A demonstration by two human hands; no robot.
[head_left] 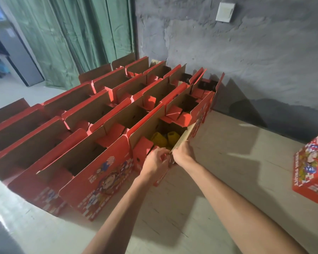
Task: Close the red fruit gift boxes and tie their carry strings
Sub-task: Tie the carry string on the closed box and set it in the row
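Several open red fruit gift boxes stand in rows on the floor, their brown inner flaps upright. The nearest right-hand box (198, 129) holds yellow-wrapped fruit (159, 139). My right hand (182, 153) grips the near end of its long right flap (184, 139). My left hand (157, 160) pinches the small red end flap at the box's near corner, touching the right hand. One closed red box (312, 173) sits apart at the far right. No carry string is visible.
A grey rough wall (246, 61) runs behind the boxes, with a white switch plate (225, 11). Green curtains (72, 37) hang at the back left. Pale floor tiles (228, 162) spread between the open boxes and the closed one.
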